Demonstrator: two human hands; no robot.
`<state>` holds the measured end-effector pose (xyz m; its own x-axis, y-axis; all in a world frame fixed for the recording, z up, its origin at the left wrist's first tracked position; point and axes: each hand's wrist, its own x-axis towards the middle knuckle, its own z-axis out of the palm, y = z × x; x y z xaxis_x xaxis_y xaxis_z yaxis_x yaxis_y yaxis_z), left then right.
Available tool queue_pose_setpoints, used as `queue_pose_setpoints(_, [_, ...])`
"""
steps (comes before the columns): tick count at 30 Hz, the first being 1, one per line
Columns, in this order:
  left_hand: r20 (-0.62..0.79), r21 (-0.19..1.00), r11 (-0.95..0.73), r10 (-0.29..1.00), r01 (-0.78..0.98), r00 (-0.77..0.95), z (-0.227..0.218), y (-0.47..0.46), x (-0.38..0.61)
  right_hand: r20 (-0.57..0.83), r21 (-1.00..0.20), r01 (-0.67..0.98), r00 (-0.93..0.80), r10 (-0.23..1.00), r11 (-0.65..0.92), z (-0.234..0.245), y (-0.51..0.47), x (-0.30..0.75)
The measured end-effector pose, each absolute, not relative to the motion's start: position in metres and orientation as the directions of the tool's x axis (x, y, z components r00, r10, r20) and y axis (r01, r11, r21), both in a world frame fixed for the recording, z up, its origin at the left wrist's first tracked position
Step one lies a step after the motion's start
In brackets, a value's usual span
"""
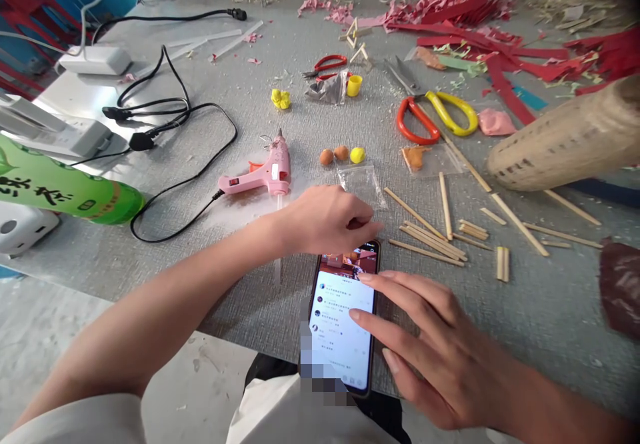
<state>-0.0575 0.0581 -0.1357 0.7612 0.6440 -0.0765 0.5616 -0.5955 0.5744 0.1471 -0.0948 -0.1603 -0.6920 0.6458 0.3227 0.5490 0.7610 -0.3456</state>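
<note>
A smartphone (340, 324) with a lit screen lies at the near edge of the grey table (280, 77). My left hand (327, 221) rests on the phone's top end with its fingers curled down; I cannot see anything in them. My right hand (425, 337) lies flat and spread, its fingertips touching the right side of the screen. A pink glue gun (265, 171) stands just beyond my left hand. Several thin wooden sticks (435, 237) lie scattered to the right of the phone, beside a small clear plastic bag (361, 184).
Small clay balls (341, 155) sit past the bag. Red-and-yellow scissors (435, 114), red pliers (327, 65) and red paper scraps (475, 24) lie farther back. Black cables (170, 114), power strips (95, 59) and a green bottle (60, 191) are at the left. A woven tube (565, 137) is at the right.
</note>
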Motion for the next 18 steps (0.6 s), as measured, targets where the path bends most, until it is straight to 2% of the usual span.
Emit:
queue_pose_setpoints(6, [-0.06, 0.573, -0.605, 0.641, 0.552, 0.765, -0.1372, 0.0585, -0.0569, 0.327, -0.346, 0.559, -0.681, 0.655, 0.754, -0.1589, -0.093, 0.1479])
queue_pose_setpoints(10, [-0.065, 0.565, -0.61, 0.639, 0.556, 0.767, -0.1371, 0.0589, -0.0568, 0.415, -0.336, 0.33, -0.789, 0.453, 0.882, -0.1579, -0.0907, 0.1518])
queue_pose_setpoints(11, [-0.065, 0.566, -0.61, 0.638, 0.555, 0.767, -0.137, 0.059, -0.0569, 0.426, -0.327, 0.326, -0.787, 0.446, 0.887, -0.1577, -0.0902, 0.1523])
queue_pose_setpoints(15, [-0.067, 0.581, -0.6, 0.638, 0.55, 0.767, -0.1366, 0.059, -0.0573, 0.327, -0.351, 0.555, -0.682, 0.654, 0.754, -0.1567, -0.0891, 0.1517])
queue_pose_setpoints(18, [-0.063, 0.582, -0.602, 0.638, 0.547, 0.768, -0.1363, 0.0588, -0.0575, 0.326, -0.351, 0.556, -0.681, 0.655, 0.753, -0.1572, -0.0903, 0.1501])
